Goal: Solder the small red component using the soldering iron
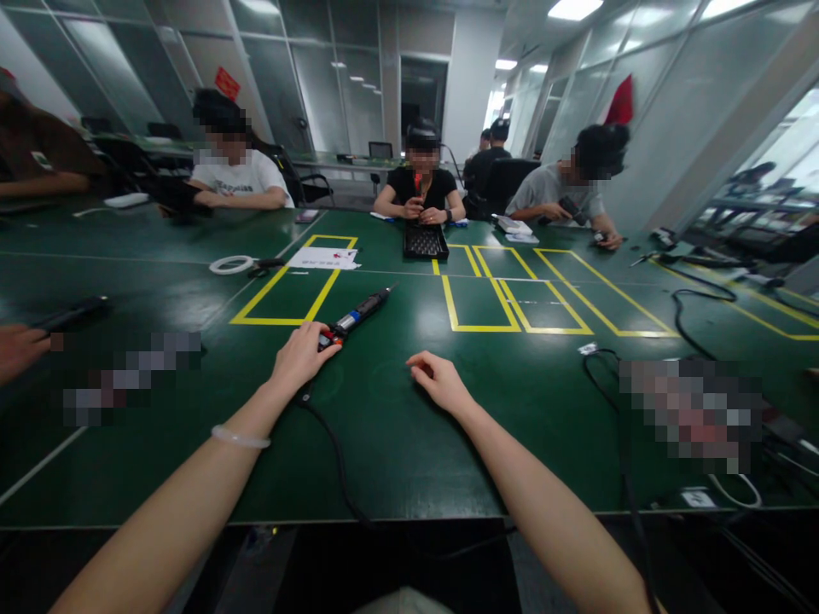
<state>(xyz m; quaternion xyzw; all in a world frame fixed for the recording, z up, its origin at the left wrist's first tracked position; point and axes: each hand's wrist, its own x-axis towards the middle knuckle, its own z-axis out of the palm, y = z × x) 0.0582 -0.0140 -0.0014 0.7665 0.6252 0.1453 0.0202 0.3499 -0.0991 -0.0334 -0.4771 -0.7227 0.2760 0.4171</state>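
Note:
My left hand point(304, 354) is closed around the rear of a black corded electric screwdriver point(362, 314) with a blue band and a thin metal tip. The tool lies low over the green table, its tip pointing away and to the right. A black cord point(333, 435) runs from beneath my left hand toward the table's front edge. To the right, my right hand point(441, 384) rests at the tabletop, apart from the screwdriver. Its fingers are loosely bent with a gap between them, and nothing shows in them.
Yellow tape rectangles point(483, 330) mark the green table point(409, 477). A white sheet point(323, 258) lies ahead on the left. Across the table, a person sits behind a black tray point(426, 243). Black cables point(622, 460) run along the right, beside a blurred-out object point(694, 409). Another person's hand point(22, 348) enters at left.

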